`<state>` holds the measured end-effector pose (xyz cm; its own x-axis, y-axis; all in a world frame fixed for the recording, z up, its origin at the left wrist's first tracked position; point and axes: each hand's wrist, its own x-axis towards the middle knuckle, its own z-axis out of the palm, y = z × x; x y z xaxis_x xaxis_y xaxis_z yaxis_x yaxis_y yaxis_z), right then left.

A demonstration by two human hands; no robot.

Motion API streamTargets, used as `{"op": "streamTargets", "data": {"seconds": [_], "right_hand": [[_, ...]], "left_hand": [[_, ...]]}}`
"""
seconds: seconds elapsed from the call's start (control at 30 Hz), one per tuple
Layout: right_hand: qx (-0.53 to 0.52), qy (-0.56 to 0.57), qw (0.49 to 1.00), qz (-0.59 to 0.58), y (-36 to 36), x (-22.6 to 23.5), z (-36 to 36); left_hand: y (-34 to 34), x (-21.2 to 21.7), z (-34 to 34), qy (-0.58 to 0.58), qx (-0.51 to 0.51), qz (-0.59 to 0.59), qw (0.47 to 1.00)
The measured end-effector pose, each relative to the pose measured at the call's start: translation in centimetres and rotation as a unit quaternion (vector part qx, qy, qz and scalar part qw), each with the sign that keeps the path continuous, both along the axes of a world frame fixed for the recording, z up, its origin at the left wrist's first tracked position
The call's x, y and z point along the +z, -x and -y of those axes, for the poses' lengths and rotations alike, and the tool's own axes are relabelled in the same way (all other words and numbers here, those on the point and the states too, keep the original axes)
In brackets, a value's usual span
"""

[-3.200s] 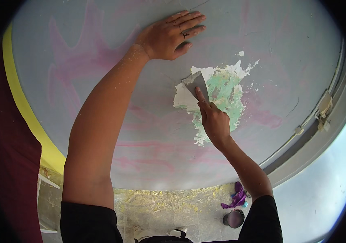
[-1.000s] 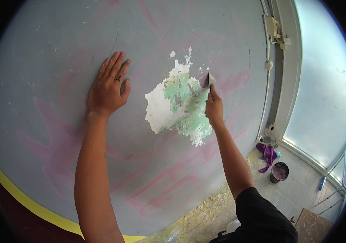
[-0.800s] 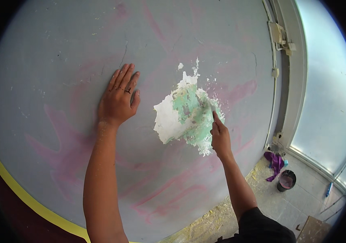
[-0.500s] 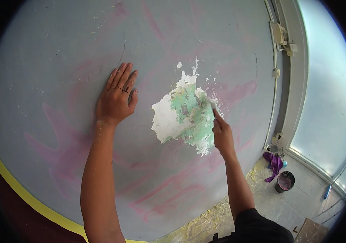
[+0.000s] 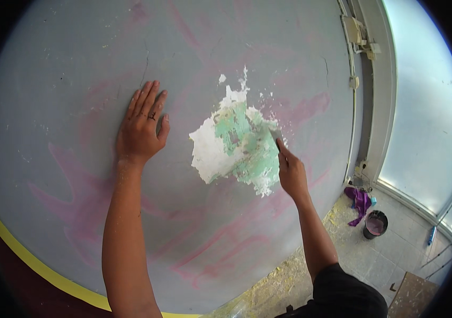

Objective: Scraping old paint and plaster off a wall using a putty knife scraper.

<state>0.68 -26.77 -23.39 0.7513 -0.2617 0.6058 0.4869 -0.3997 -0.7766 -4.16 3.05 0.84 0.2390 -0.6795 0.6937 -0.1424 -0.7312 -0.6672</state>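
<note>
On the grey wall [image 5: 67,79], our L hand [image 5: 140,132] lay flat, fingers spread; R hand [image 5: 291,172] gripped a scraper [image 5: 275,135] w/ blade at the scraped patch [image 5: 234,148] edge.

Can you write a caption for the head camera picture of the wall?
Right hand scrapes paint patch with a scraper; left hand lies flat on grey wall.

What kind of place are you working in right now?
Probably a room under renovation: a grey wall with a scraped patch showing white and green layers, paint debris on the tiled floor, a small bucket and a purple rag by the window.
</note>
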Motion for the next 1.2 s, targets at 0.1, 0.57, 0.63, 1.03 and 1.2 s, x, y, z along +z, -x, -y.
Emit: {"op": "streamTargets", "data": {"seconds": [0.1, 0.57, 0.63, 1.03, 1.2], "right_hand": [[0.032, 0.007, 0.999, -0.008, -1.4, 1.3, 0.8], [0.016, 0.018, 0.999, 0.030, -1.9, -1.3, 0.9], [0.031, 0.035, 0.999, -0.023, -2.4, 1.0, 0.1], [0.044, -0.031, 0.997, -0.058, -1.3, 1.7, -0.6], [0.089, 0.035, 0.993, -0.074, -3.1, 2.0, -0.3]], "left_hand": [[-0.2, 0.4, 0.4, -0.009, -0.010, 0.008, 1.000], [-0.1, -0.3, -0.1, -0.003, 0.002, 0.007, 1.000], [-0.2, -0.3, 0.2, 0.001, 0.005, -0.001, 1.000], [0.3, 0.3, 0.1, -0.013, 0.004, 0.013, 1.000], [-0.8, 0.0, 0.1, -0.014, -0.009, 0.011, 1.000]]}}
